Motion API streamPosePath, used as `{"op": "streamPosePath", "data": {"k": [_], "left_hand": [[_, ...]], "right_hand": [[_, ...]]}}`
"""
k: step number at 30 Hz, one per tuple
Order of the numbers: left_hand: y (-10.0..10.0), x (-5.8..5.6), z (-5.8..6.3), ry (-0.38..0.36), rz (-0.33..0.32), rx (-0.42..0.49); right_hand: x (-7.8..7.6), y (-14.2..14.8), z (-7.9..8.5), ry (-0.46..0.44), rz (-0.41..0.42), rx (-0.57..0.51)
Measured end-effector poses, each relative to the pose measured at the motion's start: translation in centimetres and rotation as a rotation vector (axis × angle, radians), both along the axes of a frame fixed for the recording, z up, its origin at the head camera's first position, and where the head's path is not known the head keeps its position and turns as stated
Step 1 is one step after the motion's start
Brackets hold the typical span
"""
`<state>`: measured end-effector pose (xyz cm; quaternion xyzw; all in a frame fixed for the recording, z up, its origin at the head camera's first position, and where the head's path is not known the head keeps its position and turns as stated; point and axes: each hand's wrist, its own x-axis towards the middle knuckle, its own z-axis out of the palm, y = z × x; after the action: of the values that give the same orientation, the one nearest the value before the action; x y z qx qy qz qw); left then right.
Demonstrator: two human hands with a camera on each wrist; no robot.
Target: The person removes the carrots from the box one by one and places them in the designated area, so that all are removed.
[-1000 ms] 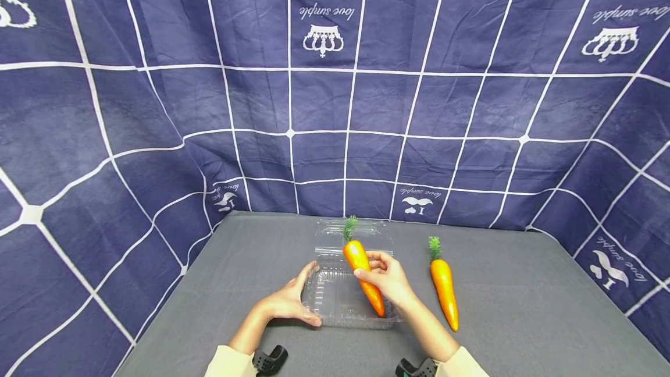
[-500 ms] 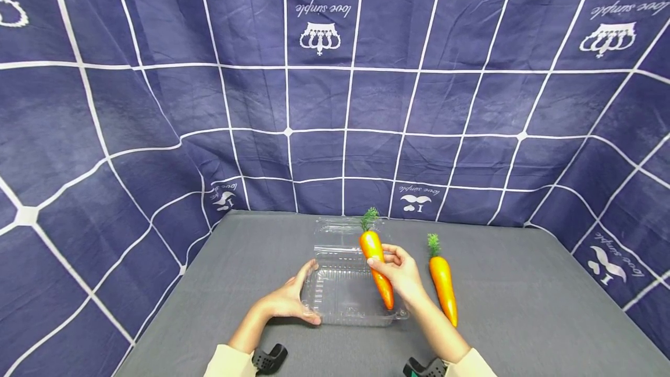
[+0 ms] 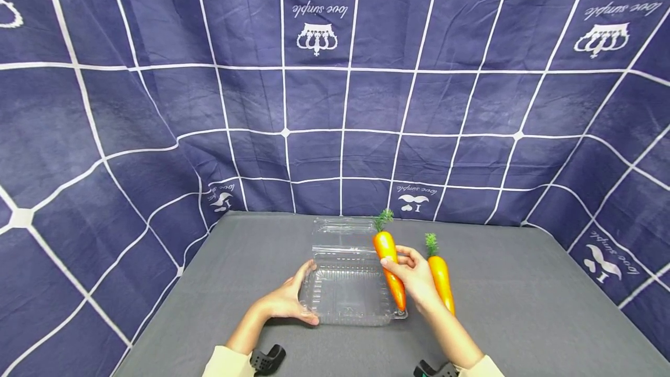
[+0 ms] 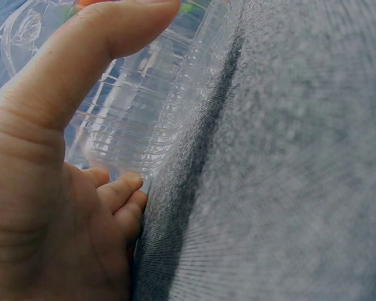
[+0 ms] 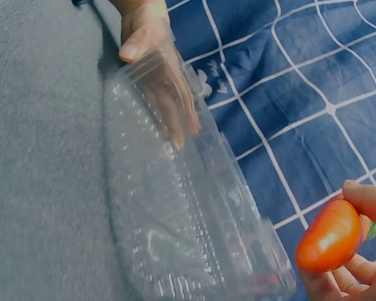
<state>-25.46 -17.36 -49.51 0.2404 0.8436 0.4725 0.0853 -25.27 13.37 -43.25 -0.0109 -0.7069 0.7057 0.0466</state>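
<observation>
My right hand (image 3: 416,275) pinches an orange carrot (image 3: 389,272) with green leaves, between thumb and fingers. The carrot is tilted, tip toward me, over the right side of a clear plastic container (image 3: 345,301). In the right wrist view, the carrot's orange end (image 5: 329,241) shows between my fingertips. The container stands with its lid (image 3: 342,233) folded back, away from me. My left hand (image 3: 285,301) holds the container's left side, thumb at the near corner and fingers toward the back. The left wrist view shows those fingers (image 4: 122,191) against the clear wall.
A second carrot (image 3: 441,278) lies on the grey table surface (image 3: 523,301) to the right, partly behind my right forearm. Blue cloth with white grid lines (image 3: 387,103) hangs at the back and both sides.
My right hand has carried the carrot rightward, from above the container's middle to its right edge. My left hand and the container have stayed nearly in place.
</observation>
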Motion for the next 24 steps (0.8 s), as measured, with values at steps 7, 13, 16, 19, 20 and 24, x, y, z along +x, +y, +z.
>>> {"op": "streamPosePath", "data": {"k": [7, 13, 16, 19, 20, 24], "left_hand": [[0.0, 0.1, 0.1, 0.004, 0.002, -0.012], [0.0, 0.2, 0.3, 0.026, -0.009, -0.011], [0.0, 0.2, 0.3, 0.03, -0.008, -0.014], [0.0, 0.2, 0.3, 0.02, -0.005, -0.011], [0.0, 0.2, 0.3, 0.019, -0.004, -0.012], [0.0, 0.2, 0.3, 0.015, -0.007, -0.003]], "right_hand": [[0.2, 1.5, -0.3, -0.02, -0.033, 0.029], [0.2, 3.1, -0.2, -0.039, -0.073, 0.032], [0.4, 4.0, -0.3, -0.039, -0.091, 0.056], [0.5, 4.8, -0.6, -0.028, -0.11, 0.067], [0.5, 5.1, -0.7, -0.029, -0.115, 0.065], [0.6, 6.1, -1.0, -0.041, -0.133, 0.055]]}}
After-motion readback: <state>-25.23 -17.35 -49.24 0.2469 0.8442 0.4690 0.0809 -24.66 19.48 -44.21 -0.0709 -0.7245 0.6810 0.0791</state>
